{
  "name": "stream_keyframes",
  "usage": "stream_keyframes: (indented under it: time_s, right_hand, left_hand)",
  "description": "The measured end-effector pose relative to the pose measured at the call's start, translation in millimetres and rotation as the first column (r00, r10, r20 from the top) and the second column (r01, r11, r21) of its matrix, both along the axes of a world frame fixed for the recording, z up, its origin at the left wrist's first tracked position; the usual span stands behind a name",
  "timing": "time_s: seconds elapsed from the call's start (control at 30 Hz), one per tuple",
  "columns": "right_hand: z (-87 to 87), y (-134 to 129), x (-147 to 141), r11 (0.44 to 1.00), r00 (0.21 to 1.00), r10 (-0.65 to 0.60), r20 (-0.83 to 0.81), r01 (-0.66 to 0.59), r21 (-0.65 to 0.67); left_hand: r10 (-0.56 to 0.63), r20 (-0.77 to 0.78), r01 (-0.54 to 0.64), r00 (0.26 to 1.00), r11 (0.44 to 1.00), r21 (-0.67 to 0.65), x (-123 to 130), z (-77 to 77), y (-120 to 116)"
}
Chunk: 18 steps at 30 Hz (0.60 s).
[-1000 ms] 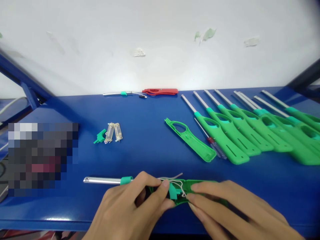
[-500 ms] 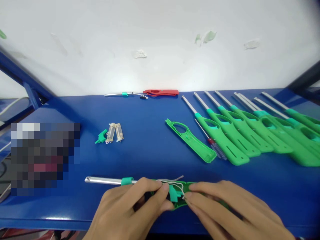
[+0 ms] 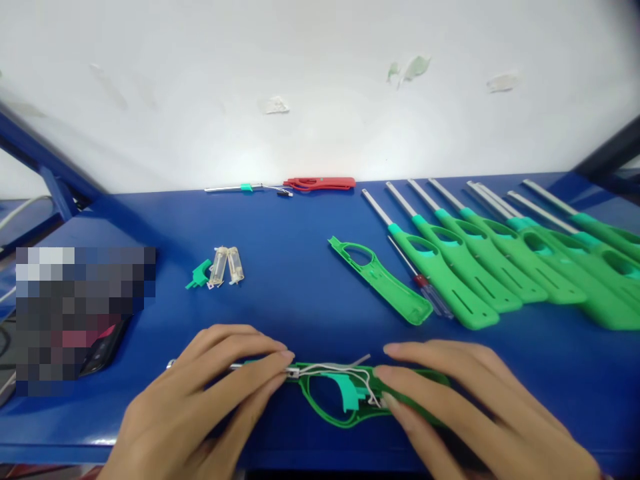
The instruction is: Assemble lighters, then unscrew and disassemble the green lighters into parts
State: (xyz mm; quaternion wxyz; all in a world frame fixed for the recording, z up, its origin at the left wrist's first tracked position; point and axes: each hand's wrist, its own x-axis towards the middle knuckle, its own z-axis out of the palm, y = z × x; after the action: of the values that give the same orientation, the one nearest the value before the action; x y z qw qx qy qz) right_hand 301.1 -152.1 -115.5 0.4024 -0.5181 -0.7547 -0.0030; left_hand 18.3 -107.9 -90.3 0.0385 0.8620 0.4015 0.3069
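An opened gas lighter lies in front of me: a green half-shell with its inside up, a teal trigger and thin white wires. My left hand is closed over the metal tube where it meets the shell, hiding most of it. My right hand grips the shell's handle part, fingertips by the wire ends. Beyond lies the other green half-shell, with a screwdriver beside it.
Several assembled green lighters lie at the right. Two clear gas tanks and a loose teal trigger are at centre left. A red lighter shell and a metal tube lie by the wall. A pixelated object is at left.
My left hand has moved left from the trigger area onto the tube's base, uncovering the trigger and the shell's loop. My right fingers have shifted slightly right and spread a little.
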Motion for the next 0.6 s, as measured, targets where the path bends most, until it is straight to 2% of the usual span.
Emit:
stream_keyframes:
  time_s: [0.13,0.2,0.37,0.47,0.6]
  right_hand:
    - [-2.4,7.3,8.9,0.998,0.967,0.069,0.247,-0.066,-0.02]
    - [-2.0,10.1,10.0,0.996,0.946,0.089,0.31,-0.085,-0.026]
    - [3.5,10.0,-0.5,0.999,0.968,0.053,0.244,-0.052,-0.01]
    - [4.9,7.5,-6.2,0.998,0.974,0.056,0.222,-0.057,0.001]
    - [3.8,5.5,-4.7,0.996,0.974,0.086,0.208,-0.087,-0.003]
  left_hand:
    - [-0.045,-0.01,0.043,0.999,0.99,-0.134,-3.2,-4.0,3.8]
    - [-0.045,-0.001,0.044,0.999,0.985,-0.164,-2.8,-6.1,1.7]
    - [-0.036,-0.036,0.032,0.999,0.994,-0.109,5.8,-6.6,-0.3]
    - [-0.078,-0.058,0.074,0.995,0.994,-0.077,10.0,-8.7,0.7]
    - [-0.131,-0.095,0.121,0.987,0.987,-0.102,8.9,-12.0,1.4]
